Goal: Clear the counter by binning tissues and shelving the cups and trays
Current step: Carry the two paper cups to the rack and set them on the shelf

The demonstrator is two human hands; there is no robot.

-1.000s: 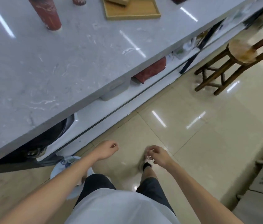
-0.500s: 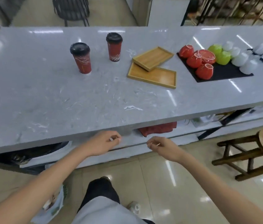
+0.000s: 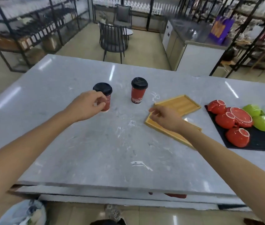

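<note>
Two red paper cups with black lids stand on the grey marble counter point(image 3: 109, 153). My left hand point(image 3: 86, 107) is at the left cup point(image 3: 104, 90), its half-curled fingers in front of the cup's side and not wrapped around it. The right cup point(image 3: 138, 91) stands alone. Two wooden trays lie overlapped to the right: the upper tray point(image 3: 179, 103) and the lower tray point(image 3: 170, 135). My right hand point(image 3: 166, 119) hovers over the lower tray's left end, fingers loosely apart and empty. No tissue shows on the counter.
A black mat point(image 3: 261, 144) at the right holds upturned red, green and white bowls. A bin with a plastic bag point(image 3: 24, 212) is on the floor at the lower left. A lower shelf runs beneath the counter. A chair point(image 3: 113, 41) and racks stand beyond.
My view has risen from the floor to the counter top. Both hands have moved up from below the counter edge and out over it, the left to the cup, the right to the trays.
</note>
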